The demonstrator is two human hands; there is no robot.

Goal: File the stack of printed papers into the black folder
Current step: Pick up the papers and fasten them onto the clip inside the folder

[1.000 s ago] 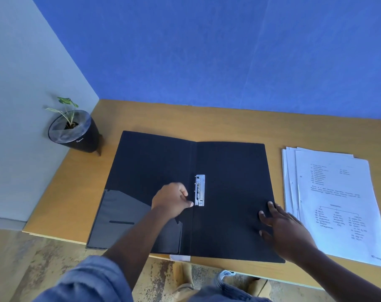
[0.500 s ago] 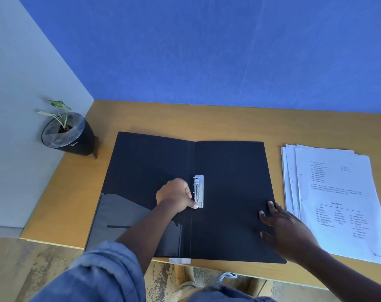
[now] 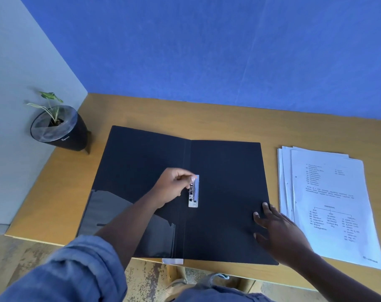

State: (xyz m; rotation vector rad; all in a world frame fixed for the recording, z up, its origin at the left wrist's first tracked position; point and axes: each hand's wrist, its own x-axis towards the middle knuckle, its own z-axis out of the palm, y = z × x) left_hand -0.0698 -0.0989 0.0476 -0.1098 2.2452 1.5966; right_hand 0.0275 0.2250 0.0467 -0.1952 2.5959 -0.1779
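The black folder [image 3: 226,171] lies open on the wooden desk, its metal clip [image 3: 193,194] fixed just right of the spine. My left hand [image 3: 172,188] is curled at the clip, fingertips pinching its upper end. My right hand [image 3: 278,232] rests flat with spread fingers on the folder's right edge, holding nothing. The stack of printed papers [image 3: 329,201] lies fanned on the desk just right of the folder, untouched.
A small plant in a black pot [image 3: 58,129] stands at the desk's back left corner against the grey wall. A blue wall runs behind the desk [image 3: 207,120]. The desk's front edge is close to the folder's bottom.
My left hand has moved from the clip's lower end up to its upper end and now pinches it. The right hand has stayed on the folder's right edge.
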